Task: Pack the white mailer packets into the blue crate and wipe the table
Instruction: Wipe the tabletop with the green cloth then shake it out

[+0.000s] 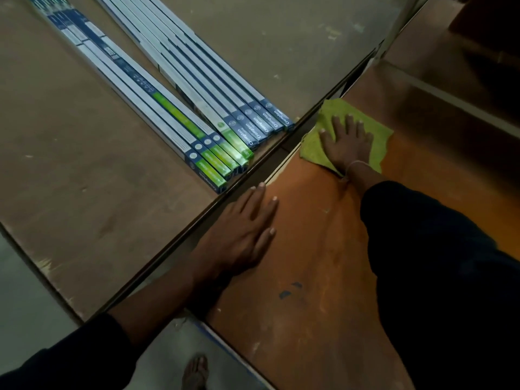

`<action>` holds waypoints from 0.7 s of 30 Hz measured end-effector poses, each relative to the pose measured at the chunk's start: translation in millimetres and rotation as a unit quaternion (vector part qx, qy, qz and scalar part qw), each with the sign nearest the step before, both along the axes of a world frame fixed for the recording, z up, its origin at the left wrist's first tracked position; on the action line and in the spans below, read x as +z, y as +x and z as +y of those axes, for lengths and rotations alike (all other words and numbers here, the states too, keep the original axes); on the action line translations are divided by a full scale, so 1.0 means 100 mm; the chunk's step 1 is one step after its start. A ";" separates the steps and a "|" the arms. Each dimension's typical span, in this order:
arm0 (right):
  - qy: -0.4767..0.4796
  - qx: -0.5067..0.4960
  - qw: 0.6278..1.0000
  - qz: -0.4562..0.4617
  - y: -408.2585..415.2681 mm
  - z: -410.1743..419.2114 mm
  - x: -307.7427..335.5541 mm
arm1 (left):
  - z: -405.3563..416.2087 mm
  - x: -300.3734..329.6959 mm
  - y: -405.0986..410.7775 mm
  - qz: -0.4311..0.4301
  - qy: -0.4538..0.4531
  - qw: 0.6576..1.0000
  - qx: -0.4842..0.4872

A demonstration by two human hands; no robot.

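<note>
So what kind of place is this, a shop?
Probably a shop's storeroom or warehouse: long boxed tube lights lie stacked on a big plain board table, and a hand wipes an orange board table.

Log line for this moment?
phase: wiping | right hand: flat on green cloth | left hand: flat on orange table | mailers, crate: unseen

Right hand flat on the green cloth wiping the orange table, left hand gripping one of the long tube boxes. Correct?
Not quite. In the head view the left hand grips no box: it rests flat, fingers straight, on the orange table near its edge. The long tube boxes lie untouched on the neighbouring brown surface. The rest holds: the right hand presses flat on the green cloth.
</note>
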State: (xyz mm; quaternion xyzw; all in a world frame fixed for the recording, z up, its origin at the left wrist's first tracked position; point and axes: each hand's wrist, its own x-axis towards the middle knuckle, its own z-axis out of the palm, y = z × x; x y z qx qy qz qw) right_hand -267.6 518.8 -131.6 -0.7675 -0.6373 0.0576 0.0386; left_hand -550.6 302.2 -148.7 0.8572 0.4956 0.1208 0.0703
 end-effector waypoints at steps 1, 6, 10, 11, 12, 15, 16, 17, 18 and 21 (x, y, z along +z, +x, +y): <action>-0.002 0.016 1.000 -0.003 -0.01 0.02 0.00 | 0.01 0.00 -0.01 -0.004 -0.001 1.000 0.000; 0.012 0.001 1.000 -0.019 0.40 -0.25 -0.03 | 0.05 -0.04 -0.04 -0.007 -0.014 1.000 -0.014; -0.010 -0.091 0.996 -0.001 0.23 -0.71 -0.05 | 0.05 -0.03 -0.05 -0.009 -0.025 1.000 -0.010; -0.005 -0.042 0.999 -0.012 0.16 -0.87 -0.05 | 0.05 -0.02 -0.04 -0.010 -0.026 1.000 -0.012; 0.000 -0.006 1.000 -0.017 0.12 -1.05 -0.05 | 0.05 -0.01 -0.04 -0.007 -0.029 0.999 -0.014; 0.010 -0.039 0.999 -0.002 0.06 -1.62 -0.06 | 0.02 0.02 -0.03 -0.002 -0.028 0.999 -0.017; 0.013 -0.057 0.998 0.007 0.02 -1.82 -0.05 | 0.01 0.04 -0.02 0.000 -0.027 0.999 -0.019; 0.016 -0.053 0.998 0.007 -0.05 -2.01 -0.05 | 0.00 0.06 -0.02 0.006 -0.025 0.999 -0.019; 0.019 -0.034 0.999 0.005 -0.13 -2.21 -0.04 | -0.02 0.08 -0.02 0.010 -0.020 1.000 -0.022; 0.007 -0.005 1.000 0.016 -0.30 -2.73 -0.04 | -0.08 0.16 -0.01 0.019 0.014 0.998 -0.056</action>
